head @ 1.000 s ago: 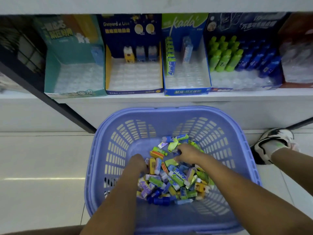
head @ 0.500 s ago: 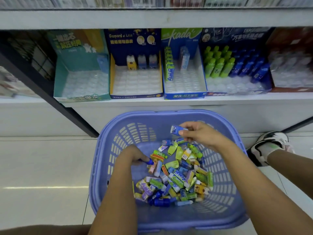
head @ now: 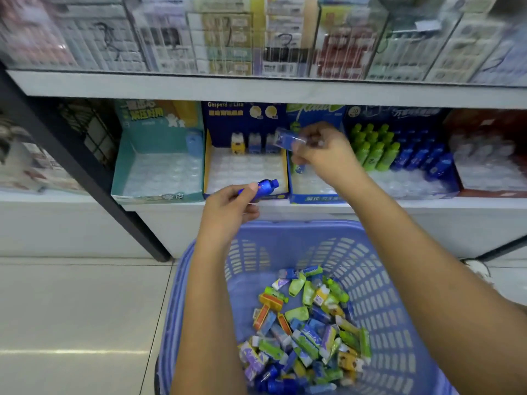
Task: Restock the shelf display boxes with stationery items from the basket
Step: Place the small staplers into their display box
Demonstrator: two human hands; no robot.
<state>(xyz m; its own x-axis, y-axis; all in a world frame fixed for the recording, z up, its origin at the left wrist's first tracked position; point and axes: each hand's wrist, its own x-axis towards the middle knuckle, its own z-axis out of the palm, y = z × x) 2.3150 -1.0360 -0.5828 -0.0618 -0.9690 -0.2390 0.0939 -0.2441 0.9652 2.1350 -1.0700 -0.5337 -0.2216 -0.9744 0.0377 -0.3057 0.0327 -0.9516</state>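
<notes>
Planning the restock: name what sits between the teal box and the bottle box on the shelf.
Head view: a navy box and a blue box.

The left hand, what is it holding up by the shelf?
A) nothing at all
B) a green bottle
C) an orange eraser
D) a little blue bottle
D: the left hand pinches a little blue bottle between thumb and fingers, above the basket. The right hand holds a different thing, a flat blue packet.
</notes>
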